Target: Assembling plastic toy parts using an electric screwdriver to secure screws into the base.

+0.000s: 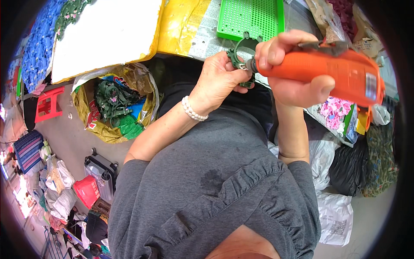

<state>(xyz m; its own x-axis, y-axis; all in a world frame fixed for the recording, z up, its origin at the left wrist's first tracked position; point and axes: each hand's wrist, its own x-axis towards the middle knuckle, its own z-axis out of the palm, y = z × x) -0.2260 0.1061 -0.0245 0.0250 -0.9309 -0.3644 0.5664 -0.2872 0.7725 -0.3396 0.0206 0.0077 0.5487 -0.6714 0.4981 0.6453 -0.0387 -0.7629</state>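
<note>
My left hand (220,77) pinches a dark green plastic ring clamp (247,45), holding it in front of my belly at the table edge. The clamp is round, with small lugs on its rim and a bit of metal near my fingertips. My right hand (289,73) grips an orange electric screwdriver (332,71) lying sideways, its fingers wrapped over the body. Its dark tip points left and meets the side of the clamp, close to my left thumb. My fingers partly hide the exact contact point.
A bright green perforated tray (251,21) lies beyond the clamp. A white board with a yellow rim (108,34) sits to its left. Below stands a gold sack (79,108) of green clamps (113,99), near a red stool (49,103). Pink pieces (334,113) lie at right.
</note>
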